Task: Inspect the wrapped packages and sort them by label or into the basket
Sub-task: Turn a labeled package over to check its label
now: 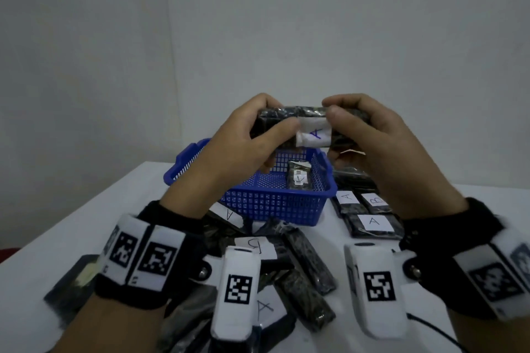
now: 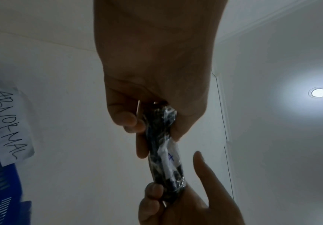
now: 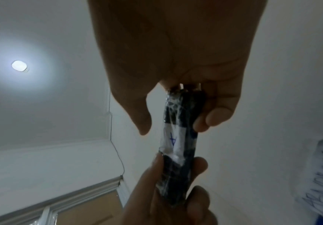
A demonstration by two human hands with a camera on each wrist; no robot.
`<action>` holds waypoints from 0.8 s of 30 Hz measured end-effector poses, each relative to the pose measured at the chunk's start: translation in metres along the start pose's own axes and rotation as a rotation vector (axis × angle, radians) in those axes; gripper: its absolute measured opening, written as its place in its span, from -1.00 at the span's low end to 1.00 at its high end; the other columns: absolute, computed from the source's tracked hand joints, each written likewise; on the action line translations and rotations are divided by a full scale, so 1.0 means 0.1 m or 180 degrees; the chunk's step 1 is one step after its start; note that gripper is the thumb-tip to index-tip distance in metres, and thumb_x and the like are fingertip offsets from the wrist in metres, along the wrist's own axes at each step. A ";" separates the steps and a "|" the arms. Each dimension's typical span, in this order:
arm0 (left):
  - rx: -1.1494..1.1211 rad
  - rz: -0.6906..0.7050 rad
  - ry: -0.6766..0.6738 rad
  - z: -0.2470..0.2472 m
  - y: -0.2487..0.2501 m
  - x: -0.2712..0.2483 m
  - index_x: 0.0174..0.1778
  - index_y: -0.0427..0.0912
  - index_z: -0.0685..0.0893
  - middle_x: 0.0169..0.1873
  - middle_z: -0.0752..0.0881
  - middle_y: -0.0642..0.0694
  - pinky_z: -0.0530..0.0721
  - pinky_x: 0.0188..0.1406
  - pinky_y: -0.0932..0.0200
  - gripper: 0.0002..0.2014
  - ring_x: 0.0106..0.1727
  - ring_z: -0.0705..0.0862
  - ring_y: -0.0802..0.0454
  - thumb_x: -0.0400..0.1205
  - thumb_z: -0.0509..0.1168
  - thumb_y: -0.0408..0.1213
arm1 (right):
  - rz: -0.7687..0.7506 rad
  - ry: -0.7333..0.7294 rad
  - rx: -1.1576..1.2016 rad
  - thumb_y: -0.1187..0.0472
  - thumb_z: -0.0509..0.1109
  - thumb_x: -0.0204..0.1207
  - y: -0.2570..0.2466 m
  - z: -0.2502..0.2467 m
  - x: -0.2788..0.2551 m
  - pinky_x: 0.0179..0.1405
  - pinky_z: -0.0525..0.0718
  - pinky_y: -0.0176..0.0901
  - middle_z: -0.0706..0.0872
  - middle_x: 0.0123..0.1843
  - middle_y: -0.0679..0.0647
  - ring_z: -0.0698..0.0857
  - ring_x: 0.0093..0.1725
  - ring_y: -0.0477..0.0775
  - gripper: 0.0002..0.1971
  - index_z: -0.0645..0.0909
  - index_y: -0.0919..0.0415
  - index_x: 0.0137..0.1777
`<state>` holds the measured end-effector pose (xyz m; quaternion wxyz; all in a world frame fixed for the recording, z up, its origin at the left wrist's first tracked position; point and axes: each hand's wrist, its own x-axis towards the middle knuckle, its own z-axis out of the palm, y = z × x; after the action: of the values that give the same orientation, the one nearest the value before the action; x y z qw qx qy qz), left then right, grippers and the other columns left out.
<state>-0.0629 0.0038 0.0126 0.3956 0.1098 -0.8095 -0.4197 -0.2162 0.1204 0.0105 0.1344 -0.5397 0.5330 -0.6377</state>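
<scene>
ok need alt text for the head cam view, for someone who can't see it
Two hands, left hand and right hand, hold a black wrapped package with a white label marked A above a blue basket that holds one package. More packages labelled A and B lie on the white table beside and in front of the basket.

A dark wrapped package with a white "A" label is held level above the blue basket, where 1 package lies.
</scene>
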 end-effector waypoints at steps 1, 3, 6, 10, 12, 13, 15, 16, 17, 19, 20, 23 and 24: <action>-0.0200 -0.0039 -0.0076 0.00 0.02 0.00 -0.03 -0.17 0.53 -0.22 0.71 -0.21 0.72 -0.37 0.10 -0.84 -0.35 0.64 -0.01 0.75 0.23 -0.15 | 0.0017 0.0036 0.0074 0.02 0.42 0.59 0.00 0.00 0.00 -0.28 0.69 -0.20 0.79 -0.18 -0.05 0.71 -0.27 -0.08 -0.78 0.67 0.13 0.11; -0.0506 -0.0110 -0.0122 0.01 0.03 0.00 -0.04 -0.18 0.53 -0.10 0.73 -0.21 0.79 -0.20 0.05 -0.84 -0.26 0.70 -0.04 0.78 0.17 -0.17 | -0.0122 0.0164 0.0095 0.13 0.39 0.67 0.00 0.02 0.01 -0.30 0.69 -0.24 0.78 -0.21 -0.05 0.72 -0.26 -0.08 -0.90 0.66 0.14 0.00; -0.0669 -0.0055 -0.0085 0.01 0.02 0.02 -0.06 -0.16 0.54 -0.06 0.72 -0.24 0.83 -0.05 0.09 -0.91 -0.14 0.75 -0.04 0.76 0.21 -0.30 | -0.0361 0.0210 0.0108 0.26 0.47 0.62 0.01 0.02 0.02 -0.23 0.72 -0.23 0.77 -0.16 0.06 0.74 -0.19 0.01 -0.94 0.66 0.14 -0.08; -0.0631 0.0171 0.0090 0.00 0.00 0.00 -0.08 -0.18 0.56 -0.11 0.73 -0.21 0.83 -0.01 0.06 -0.91 -0.12 0.79 0.00 0.70 0.32 -0.42 | -0.0552 0.0331 0.0088 0.27 0.51 0.49 0.03 0.04 0.01 -0.02 0.83 0.08 0.81 -0.06 0.25 0.81 -0.06 0.31 -0.95 0.71 0.17 -0.08; -0.0580 0.0277 0.0175 0.03 -0.01 0.00 -0.09 -0.17 0.53 -0.16 0.74 -0.17 0.80 -0.14 0.14 -0.88 -0.19 0.80 0.03 0.70 0.31 -0.44 | -0.0765 0.0465 -0.0062 0.32 0.53 0.51 0.03 0.07 0.00 -0.07 0.82 0.16 0.81 -0.11 0.24 0.79 -0.11 0.36 -0.94 0.70 0.22 -0.07; -0.0578 0.0309 0.0220 0.04 -0.02 0.00 -0.10 -0.17 0.51 -0.19 0.73 -0.16 0.77 -0.17 0.18 -0.86 -0.22 0.80 0.05 0.71 0.30 -0.45 | -0.0876 0.0498 -0.0184 0.33 0.53 0.52 0.02 0.08 -0.01 -0.08 0.81 0.16 0.81 -0.12 0.22 0.78 -0.12 0.35 -0.93 0.69 0.23 -0.07; -0.0580 0.0297 0.0284 0.04 -0.06 0.03 -0.12 -0.15 0.52 -0.19 0.71 -0.16 0.76 -0.17 0.17 -0.84 -0.23 0.77 0.03 0.70 0.30 -0.47 | -0.0951 0.0447 -0.0386 0.31 0.54 0.52 0.02 0.08 0.00 -0.05 0.81 0.15 0.81 -0.11 0.19 0.78 -0.11 0.28 -0.92 0.68 0.24 -0.07; -0.0568 0.0248 0.0261 0.03 -0.08 0.04 -0.12 -0.13 0.53 -0.17 0.70 -0.19 0.78 -0.12 0.13 -0.83 -0.21 0.76 0.00 0.69 0.31 -0.47 | -0.0892 0.0378 -0.0440 0.31 0.54 0.52 0.03 0.06 0.01 -0.01 0.81 0.14 0.81 -0.08 0.18 0.78 -0.09 0.24 -0.91 0.68 0.25 -0.05; -0.0552 0.0188 0.0197 0.02 -0.11 0.05 -0.11 -0.12 0.55 -0.14 0.70 -0.20 0.81 -0.03 0.06 -0.85 -0.17 0.76 -0.02 0.68 0.33 -0.46 | -0.0798 0.0309 -0.0472 0.31 0.54 0.52 0.04 0.03 0.02 0.04 0.81 0.13 0.81 -0.05 0.19 0.79 -0.05 0.21 -0.90 0.68 0.27 -0.02; -0.0582 0.0096 0.0051 0.02 -0.14 0.06 -0.08 -0.09 0.59 -0.09 0.73 -0.14 0.81 0.12 -0.04 -0.89 -0.08 0.78 -0.04 0.66 0.38 -0.37 | -0.0550 0.0185 -0.0416 0.24 0.55 0.50 0.08 -0.02 0.04 0.10 0.81 0.11 0.80 0.04 0.23 0.81 0.03 0.23 -0.79 0.68 0.29 0.07; -0.0622 0.0082 0.0027 0.02 -0.14 0.07 -0.06 -0.08 0.60 -0.07 0.74 -0.10 0.80 0.15 -0.06 -0.91 -0.03 0.79 -0.08 0.62 0.39 -0.32 | -0.0378 0.0115 -0.0307 0.17 0.56 0.49 0.09 -0.03 0.05 0.09 0.83 0.08 0.79 0.10 0.24 0.81 0.07 0.24 -0.72 0.66 0.27 0.13; -0.0467 0.0224 0.0005 0.01 -0.15 0.06 -0.01 -0.07 0.63 0.05 0.76 -0.18 0.75 0.24 -0.14 -0.85 0.15 0.74 -0.23 0.54 0.40 -0.32 | 0.0275 0.0006 0.0164 0.03 0.48 0.58 0.10 -0.03 0.06 -0.07 0.85 -0.05 0.80 0.12 0.15 0.84 -0.06 0.16 -0.68 0.62 0.17 0.23; -0.0368 0.0275 -0.0042 0.01 -0.15 0.06 0.02 -0.09 0.63 0.11 0.77 -0.18 0.73 0.27 -0.11 -0.81 0.18 0.74 -0.21 0.53 0.41 -0.34 | 0.0433 0.0014 0.0309 0.04 0.43 0.61 0.11 -0.02 0.07 -0.15 0.84 -0.09 0.81 0.06 0.12 0.83 -0.17 0.12 -0.73 0.62 0.16 0.21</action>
<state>-0.0694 -0.0083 0.0038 0.4137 0.0489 -0.7905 -0.4490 -0.2244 0.1120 0.0056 0.2022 -0.4936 0.5373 -0.6533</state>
